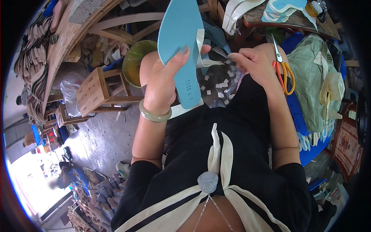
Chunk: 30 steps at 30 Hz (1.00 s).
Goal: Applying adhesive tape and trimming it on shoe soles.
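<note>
My left hand (pixel 164 79) grips a light blue shoe insole (pixel 179 38), held upright with its toe end pointing up. A pale green bangle (pixel 154 115) sits on that wrist. My right hand (pixel 253 63) pinches the end of a pale strip of tape (pixel 205 54) that runs from the insole's right edge, and it also carries orange-handled scissors (pixel 283 69) hooked on its fingers. Small white paper scraps (pixel 224 83) lie scattered on my dark lap below both hands.
A small wooden stool (pixel 94 91) stands to the left on the concrete floor. More blue and white insoles (pixel 280 9) are stacked on a bench at top right. A greenish plastic bag (pixel 311 77) lies at right. Shoe parts are piled along a wooden rack (pixel 58 42) at left.
</note>
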Each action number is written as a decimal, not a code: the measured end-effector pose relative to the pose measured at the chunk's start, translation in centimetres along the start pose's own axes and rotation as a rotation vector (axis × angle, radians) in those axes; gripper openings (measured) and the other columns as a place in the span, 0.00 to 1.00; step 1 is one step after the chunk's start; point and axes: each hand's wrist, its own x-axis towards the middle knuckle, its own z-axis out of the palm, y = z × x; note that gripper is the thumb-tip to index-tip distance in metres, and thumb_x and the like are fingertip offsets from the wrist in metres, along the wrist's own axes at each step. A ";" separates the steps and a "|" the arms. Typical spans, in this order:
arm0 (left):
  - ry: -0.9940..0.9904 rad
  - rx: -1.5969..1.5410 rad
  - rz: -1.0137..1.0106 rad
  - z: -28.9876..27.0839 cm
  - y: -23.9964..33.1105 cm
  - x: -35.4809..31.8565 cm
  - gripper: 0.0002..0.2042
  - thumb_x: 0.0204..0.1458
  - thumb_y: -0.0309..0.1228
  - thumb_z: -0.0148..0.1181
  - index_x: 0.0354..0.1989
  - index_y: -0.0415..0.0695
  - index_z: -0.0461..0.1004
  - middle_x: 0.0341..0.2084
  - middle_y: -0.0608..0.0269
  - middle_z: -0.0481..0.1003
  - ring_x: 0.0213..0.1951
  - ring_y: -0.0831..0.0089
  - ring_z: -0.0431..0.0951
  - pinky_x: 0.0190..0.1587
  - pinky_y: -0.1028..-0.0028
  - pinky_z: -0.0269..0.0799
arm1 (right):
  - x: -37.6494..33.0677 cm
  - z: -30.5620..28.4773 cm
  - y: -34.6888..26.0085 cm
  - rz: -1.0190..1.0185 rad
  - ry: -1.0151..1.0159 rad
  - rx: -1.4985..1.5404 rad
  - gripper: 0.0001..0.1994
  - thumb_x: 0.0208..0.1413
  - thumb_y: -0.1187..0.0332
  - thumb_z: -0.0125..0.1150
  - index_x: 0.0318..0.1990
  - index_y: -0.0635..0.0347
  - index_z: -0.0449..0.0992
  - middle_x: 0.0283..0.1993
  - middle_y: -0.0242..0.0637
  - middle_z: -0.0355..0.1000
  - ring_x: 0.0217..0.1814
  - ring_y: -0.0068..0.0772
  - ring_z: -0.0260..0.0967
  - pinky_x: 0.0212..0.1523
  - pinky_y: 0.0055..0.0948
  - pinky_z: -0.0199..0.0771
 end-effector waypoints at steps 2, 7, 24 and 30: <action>0.016 0.011 0.058 -0.6 -1.0 0.2 0.21 0.61 0.37 0.45 0.55 0.32 0.64 0.49 0.44 0.72 0.45 0.63 0.77 0.44 0.70 0.75 | 0.6 0.5 -0.2 -0.080 0.056 -0.063 0.09 0.57 0.68 0.58 0.42 0.63 0.76 0.27 0.28 0.72 0.29 0.15 0.67 0.32 0.16 0.67; 0.032 0.218 0.126 -1.5 -0.4 0.1 0.24 0.60 0.40 0.46 0.58 0.33 0.62 0.52 0.45 0.70 0.48 0.65 0.76 0.47 0.69 0.74 | 3.0 3.4 -1.8 -0.137 -0.373 0.411 0.17 0.62 0.65 0.51 0.54 0.66 0.70 0.48 0.32 0.71 0.53 0.23 0.65 0.56 0.24 0.62; -0.019 -0.260 0.311 -0.8 0.3 -0.1 0.25 0.54 0.29 0.52 0.61 0.35 0.60 0.58 0.40 0.63 0.61 0.49 0.63 0.62 0.58 0.60 | 1.6 6.0 -4.7 -0.228 -0.008 0.579 0.12 0.56 0.72 0.60 0.47 0.61 0.75 0.31 0.28 0.72 0.29 0.17 0.69 0.30 0.17 0.70; -0.049 -0.426 0.279 0.2 0.1 -0.7 0.26 0.56 0.38 0.49 0.61 0.35 0.60 0.60 0.42 0.61 0.63 0.50 0.60 0.65 0.58 0.53 | 0.8 5.1 -6.9 -0.382 0.261 0.140 0.07 0.53 0.69 0.64 0.38 0.60 0.82 0.25 0.27 0.69 0.28 0.14 0.66 0.28 0.17 0.65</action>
